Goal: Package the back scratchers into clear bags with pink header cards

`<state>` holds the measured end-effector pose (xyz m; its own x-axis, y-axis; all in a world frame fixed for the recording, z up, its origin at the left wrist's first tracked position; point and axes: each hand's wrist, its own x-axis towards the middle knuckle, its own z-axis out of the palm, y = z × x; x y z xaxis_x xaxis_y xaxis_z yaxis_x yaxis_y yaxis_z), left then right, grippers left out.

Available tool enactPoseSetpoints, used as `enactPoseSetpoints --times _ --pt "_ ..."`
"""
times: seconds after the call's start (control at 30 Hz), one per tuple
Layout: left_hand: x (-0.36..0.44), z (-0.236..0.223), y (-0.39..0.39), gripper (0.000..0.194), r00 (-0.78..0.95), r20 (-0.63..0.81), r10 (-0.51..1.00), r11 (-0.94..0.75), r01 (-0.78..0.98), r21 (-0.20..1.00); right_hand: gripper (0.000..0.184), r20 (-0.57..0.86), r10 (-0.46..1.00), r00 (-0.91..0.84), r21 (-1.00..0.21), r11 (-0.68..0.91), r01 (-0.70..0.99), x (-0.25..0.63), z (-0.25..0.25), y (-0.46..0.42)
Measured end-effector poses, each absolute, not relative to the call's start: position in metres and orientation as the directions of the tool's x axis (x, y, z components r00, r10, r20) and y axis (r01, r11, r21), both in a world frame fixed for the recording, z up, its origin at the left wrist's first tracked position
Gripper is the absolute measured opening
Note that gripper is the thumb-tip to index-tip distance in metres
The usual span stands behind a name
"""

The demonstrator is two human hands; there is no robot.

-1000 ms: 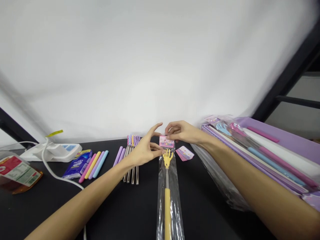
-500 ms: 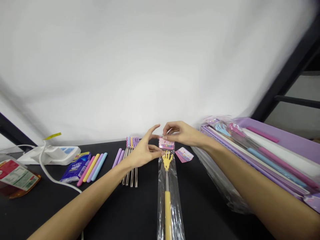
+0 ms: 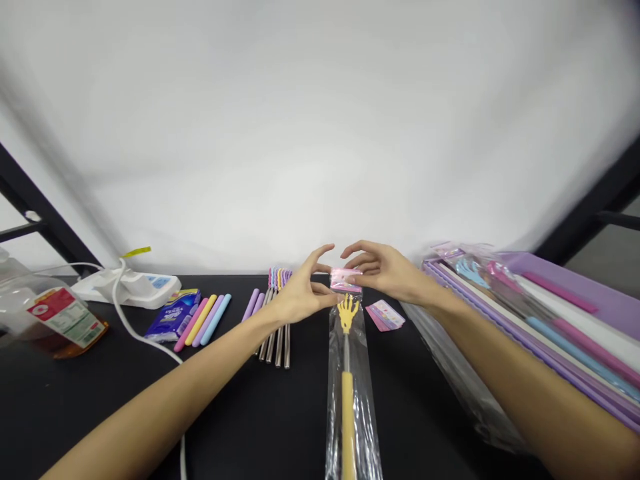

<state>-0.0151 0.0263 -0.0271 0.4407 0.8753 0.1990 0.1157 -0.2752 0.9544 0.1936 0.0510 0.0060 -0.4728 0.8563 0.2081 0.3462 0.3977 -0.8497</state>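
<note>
A yellow backscratcher (image 3: 347, 393), with a hand-shaped head and a metal rod, lies inside a clear plastic bag (image 3: 367, 407) on the black table. A pink printed card (image 3: 345, 280) shows at the bag's top end, above the scratcher's head. My left hand (image 3: 307, 290) holds the bag's left edge beside the card, its thumb by the yellow head and its index finger raised. Over the card's right side is my right hand (image 3: 385, 270), fingers apart, the thumb at the card and the index finger lifted.
Loose cards (image 3: 386, 315) lie right of the bag. Left are metal backscratcher rods (image 3: 279, 343), coloured handles (image 3: 203, 320), a purple packet (image 3: 174, 315), a power strip (image 3: 130, 288) with a white cable, and a bottle (image 3: 65, 320). A purple bin (image 3: 613, 297) with bagged backscratchers stands right.
My right hand's fingers have opened from a pinch at the card's top edge. My left hand stays at the bag. The whole view has shifted, so things appear farther right.
</note>
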Motion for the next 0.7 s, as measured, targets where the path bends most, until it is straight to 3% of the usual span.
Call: enactPoseSetpoints --times 0.07,0.17,0.27,0.33,0.47,0.6,0.7 --pt "-0.017 -0.026 0.029 0.088 0.415 0.231 0.880 -0.299 0.108 0.948 0.045 0.171 0.878 -0.446 -0.876 0.343 0.340 0.192 0.008 0.049" --pt "-0.019 -0.023 0.033 0.084 0.307 0.295 0.905 -0.347 0.128 0.929 0.046 -0.017 0.917 -0.398 -0.927 0.135 0.350 0.188 0.008 0.042" --pt "-0.021 -0.016 0.037 0.075 0.132 0.359 0.924 -0.378 0.169 0.910 0.048 -0.209 0.818 -0.536 -0.947 -0.031 0.321 0.181 0.006 0.033" --pt "-0.019 -0.009 0.040 0.067 0.007 0.393 0.919 -0.386 0.207 0.899 0.045 -0.176 0.817 -0.549 -0.968 -0.044 0.245 0.177 0.006 0.027" --pt "-0.001 0.011 0.046 0.059 -0.113 0.448 0.887 -0.404 0.278 0.871 0.033 -0.026 0.924 -0.381 -0.985 0.043 0.169 0.186 0.018 0.016" --pt "0.039 0.024 0.050 0.059 -0.016 0.423 0.906 -0.415 0.161 0.895 0.026 0.128 0.963 -0.236 -0.900 0.213 0.380 0.234 0.042 0.008" --pt "0.072 0.019 0.047 0.060 0.190 0.382 0.904 -0.419 0.218 0.882 0.026 0.169 0.978 -0.121 -0.818 0.208 0.536 0.293 0.060 0.004"
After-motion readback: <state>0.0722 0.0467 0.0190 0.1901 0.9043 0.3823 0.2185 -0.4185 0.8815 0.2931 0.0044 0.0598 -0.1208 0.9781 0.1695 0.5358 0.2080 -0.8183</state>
